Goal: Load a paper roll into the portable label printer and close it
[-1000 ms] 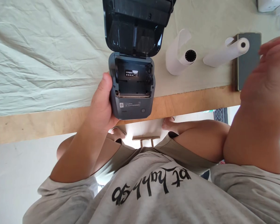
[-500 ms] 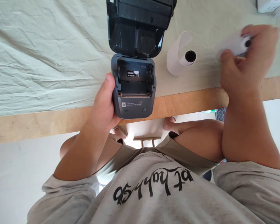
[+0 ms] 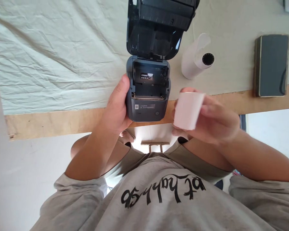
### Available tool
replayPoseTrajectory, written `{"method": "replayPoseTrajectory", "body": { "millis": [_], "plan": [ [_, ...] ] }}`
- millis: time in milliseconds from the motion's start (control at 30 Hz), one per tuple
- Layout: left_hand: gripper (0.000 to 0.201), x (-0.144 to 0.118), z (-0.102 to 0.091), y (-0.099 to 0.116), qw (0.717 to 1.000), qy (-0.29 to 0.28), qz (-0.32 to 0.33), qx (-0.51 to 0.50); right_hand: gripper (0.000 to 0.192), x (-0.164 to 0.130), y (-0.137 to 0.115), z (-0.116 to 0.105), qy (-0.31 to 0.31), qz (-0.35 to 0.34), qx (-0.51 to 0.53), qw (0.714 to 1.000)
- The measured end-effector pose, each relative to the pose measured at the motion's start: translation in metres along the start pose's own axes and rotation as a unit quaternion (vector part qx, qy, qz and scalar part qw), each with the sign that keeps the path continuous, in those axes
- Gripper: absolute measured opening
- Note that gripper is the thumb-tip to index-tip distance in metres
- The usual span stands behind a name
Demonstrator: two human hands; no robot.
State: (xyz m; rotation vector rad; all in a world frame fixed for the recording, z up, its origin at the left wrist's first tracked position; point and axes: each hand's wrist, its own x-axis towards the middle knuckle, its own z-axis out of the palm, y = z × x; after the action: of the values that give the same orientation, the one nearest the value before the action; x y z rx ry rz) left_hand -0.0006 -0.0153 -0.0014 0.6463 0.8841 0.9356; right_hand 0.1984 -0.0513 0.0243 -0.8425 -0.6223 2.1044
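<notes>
I have a pale green cloth [image 3: 62, 64] spread widest of all, with a bare wooden edge [image 3: 50, 126] along the near side. Over that edge sits my dark device [image 3: 149, 114], its black lid [image 3: 154, 37] wide open on the far side. The opening is done, I judge; the bay [image 3: 146, 87] holds no roll yet, and nothing covers it. My left hand [image 3: 117, 106] grips the device's left side, thumb along the casing; whether the table bears any weight I cannot tell. My right hand [image 3: 215, 118] is apart from the left, reaching inward from the right with its fingers bent. Farther right a phone [image 3: 273, 64] lies partly over the wood. Between it and the device stands a white roll [image 3: 190, 62], its dark core showing. The shorter roll [image 3: 189, 110] is clamped between my right thumb and fingers, just beside the device's lower right corner, apart from it. Smallest is the round button [image 3: 157, 113]
</notes>
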Motion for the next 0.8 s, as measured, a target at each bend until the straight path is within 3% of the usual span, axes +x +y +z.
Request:
{"method": "replayPoseTrajectory", "body": {
  "millis": [133, 267, 367, 467, 567, 667, 800],
  "plan": [
    [0.064, 0.0012, -0.0034, -0.0021, 1.000, -0.015, 0.003, -0.012, 0.030, 0.0095, 0.0112, -0.0049, 0.018, 0.006, -0.043, 0.999],
    [0.062, 0.0014, -0.0037, -0.0035, 1.000, -0.002, 0.017, -0.010, 0.022, 0.0049, 0.0100, -0.0056, 0.024, -0.030, -0.154, 0.987],
    [0.068, 0.0007, -0.0030, -0.0043, 1.000, -0.014, 0.008, -0.013, 0.028, 0.0016, 0.0070, -0.0027, 0.040, -0.080, -0.232, 0.969],
    [0.070, 0.0007, -0.0026, -0.0046, 0.999, -0.023, 0.010, -0.022, 0.038, 0.0041, 0.0061, -0.0015, 0.076, -0.094, -0.198, 0.973],
    [0.070, 0.0016, -0.0024, -0.0038, 0.999, -0.024, 0.006, -0.027, 0.027, 0.0089, 0.0070, -0.0029, 0.121, -0.056, -0.157, 0.979],
    [0.069, 0.0019, -0.0014, -0.0016, 1.000, -0.023, -0.003, -0.018, 0.030, 0.0095, 0.0073, -0.0045, 0.149, -0.040, -0.120, 0.981],
    [0.062, 0.0010, 0.0018, 0.0012, 1.000, 0.011, 0.021, -0.006, 0.026, 0.0026, 0.0028, -0.0008, 0.118, -0.071, -0.262, 0.955]
  ]
}}
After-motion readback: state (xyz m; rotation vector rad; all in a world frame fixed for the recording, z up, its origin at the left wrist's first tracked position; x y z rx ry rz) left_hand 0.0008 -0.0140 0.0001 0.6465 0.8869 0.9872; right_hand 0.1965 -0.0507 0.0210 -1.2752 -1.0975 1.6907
